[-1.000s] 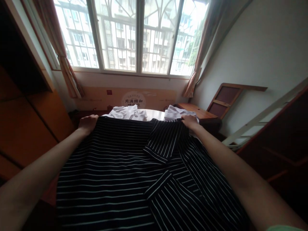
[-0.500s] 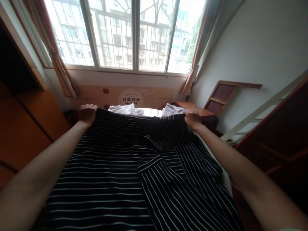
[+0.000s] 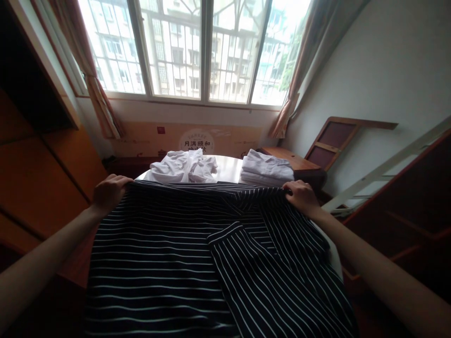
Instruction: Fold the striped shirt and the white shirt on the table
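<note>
The dark garment with white stripes [image 3: 158, 249] spreads over the near part of the round white table [image 3: 229, 166], its lower end running out of view. One sleeve lies across its right half, the cuff [image 3: 225, 232] near the middle. The left hand [image 3: 111, 191] pinches the far left corner, fingers curled over the cloth; the right hand [image 3: 301, 196] grips the far right corner the same way. Whether that edge rests on the table or hangs just above it, I cannot tell.

The step in hand appears to be drawing the far edge straight between both hands. The next move seems to call for an even hold at both corners, so the sleeve does not slip askew.

Beyond the edge sit a crumpled white cloth [image 3: 174, 166] and, to its right, a folded white stack [image 3: 266, 168], with a window [image 3: 176, 56] behind.

Compared with half a second ago, the hands are farther apart and lower in view, and more of both white piles shows past the edge.
</note>
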`<state>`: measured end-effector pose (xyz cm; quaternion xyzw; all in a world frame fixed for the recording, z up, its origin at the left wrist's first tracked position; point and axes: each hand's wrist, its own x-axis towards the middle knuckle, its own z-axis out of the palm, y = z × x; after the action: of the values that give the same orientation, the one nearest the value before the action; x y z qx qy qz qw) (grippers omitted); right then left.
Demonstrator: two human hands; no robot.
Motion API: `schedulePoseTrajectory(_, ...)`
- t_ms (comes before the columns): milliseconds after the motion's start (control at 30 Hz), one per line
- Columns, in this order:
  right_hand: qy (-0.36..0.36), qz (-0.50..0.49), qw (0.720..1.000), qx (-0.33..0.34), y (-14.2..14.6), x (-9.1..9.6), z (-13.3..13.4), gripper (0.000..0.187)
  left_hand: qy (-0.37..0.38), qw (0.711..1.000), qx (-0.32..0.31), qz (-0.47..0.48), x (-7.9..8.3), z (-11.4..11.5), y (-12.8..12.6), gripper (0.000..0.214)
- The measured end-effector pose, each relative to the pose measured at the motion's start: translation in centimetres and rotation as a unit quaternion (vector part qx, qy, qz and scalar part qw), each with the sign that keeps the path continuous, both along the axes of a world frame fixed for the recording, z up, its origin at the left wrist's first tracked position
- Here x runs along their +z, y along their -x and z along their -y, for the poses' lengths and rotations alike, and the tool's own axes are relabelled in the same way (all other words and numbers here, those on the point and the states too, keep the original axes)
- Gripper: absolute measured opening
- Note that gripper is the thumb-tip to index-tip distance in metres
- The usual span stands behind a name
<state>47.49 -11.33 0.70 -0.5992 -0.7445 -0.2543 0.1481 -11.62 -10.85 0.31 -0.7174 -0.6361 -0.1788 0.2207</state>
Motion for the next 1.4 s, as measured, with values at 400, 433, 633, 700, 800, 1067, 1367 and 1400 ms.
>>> schedulePoseTrajectory(400,0.096,0.037,0.994,0.027,0.5,-1.9,2.6,0.015,0.153,0.988,-0.002,0.034,-2.5,2.9,1.8,0.029)
schedulePoseTrajectory(433,0.078,0.017,0.997,0.019,0.5,-1.4,2.5,0.013,0.122,0.991,0.006,0.054,-2.3,3.0,1.9,0.031)
schedulePoseTrajectory(633,0.112,-0.065,0.992,0.012,-1.1,0.0,2.9,0.017,0.053,0.99,-0.052,0.121,-2.1,3.2,3.5,0.04)
schedulePoseTrajectory(700,0.221,-0.073,0.971,0.049,-1.7,-0.2,3.3,0.019,0.15,0.976,-0.116,0.106,-2.3,3.3,4.0,0.036)
schedulePoseTrajectory(800,0.331,-0.123,0.931,0.095,-1.9,0.3,3.7,0.015,0.23,0.952,-0.171,0.108,-1.8,3.1,3.7,0.041)
schedulePoseTrajectory(1067,0.163,-0.212,0.959,0.091,7.3,2.2,0.4,0.026,0.139,0.976,-0.09,0.142,-0.1,0.2,-8.4,0.049)
schedulePoseTrajectory(1367,0.205,-0.145,0.953,0.167,16.0,-6.2,-1.0,0.046,0.213,0.965,-0.148,0.05,-6.7,-1.1,-16.5,0.057)
schedulePoseTrajectory(1400,0.21,-0.145,0.952,0.168,15.8,-6.6,-1.0,0.046,0.218,0.962,-0.154,0.05,-7.0,-1.2,-15.9,0.058)
